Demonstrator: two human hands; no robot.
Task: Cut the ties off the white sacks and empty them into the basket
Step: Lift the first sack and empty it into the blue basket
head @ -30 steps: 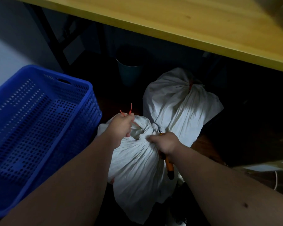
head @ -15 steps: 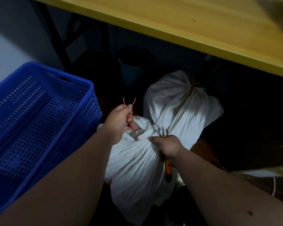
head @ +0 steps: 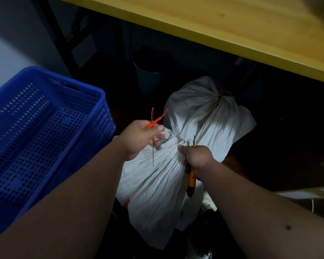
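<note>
Orange cable tie point(head: 153, 122) sits pinched in your left hand point(head: 138, 140), lifted just above the near white sack point(head: 157, 184). Your right hand point(head: 196, 158) grips that sack's gathered neck together with a yellow-handled utility knife point(head: 191, 181). Behind it the second sack point(head: 209, 116) remains tied, and the blue basket point(head: 79, 90) stands left of both.

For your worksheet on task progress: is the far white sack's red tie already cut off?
No: the red tie still cinches the neck of the far white sack.
</note>
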